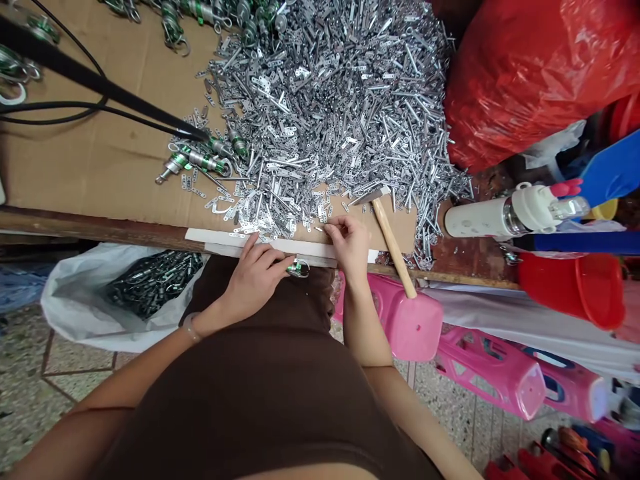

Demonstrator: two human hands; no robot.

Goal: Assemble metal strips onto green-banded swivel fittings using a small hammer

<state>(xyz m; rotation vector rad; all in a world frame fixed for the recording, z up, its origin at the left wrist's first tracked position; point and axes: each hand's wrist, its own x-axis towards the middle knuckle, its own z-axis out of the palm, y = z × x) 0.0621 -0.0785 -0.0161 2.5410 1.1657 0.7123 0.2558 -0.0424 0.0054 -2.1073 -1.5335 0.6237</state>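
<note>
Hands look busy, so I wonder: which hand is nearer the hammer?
Right hand: just left of the hammer, not touching. Left hand: farther left, beyond the right hand.

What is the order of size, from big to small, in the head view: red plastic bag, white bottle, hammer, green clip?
Red plastic bag; then white bottle and hammer, too alike to rank; smallest, green clip.

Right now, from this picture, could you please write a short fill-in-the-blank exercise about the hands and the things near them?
1. The small clip held by the left hand is silver and ____.
2. The hammer beside the right hand has a handle made of ____.
3. The large plastic bag beside the pile of metal strips is ____.

Missing words: green; wood; red.
</note>
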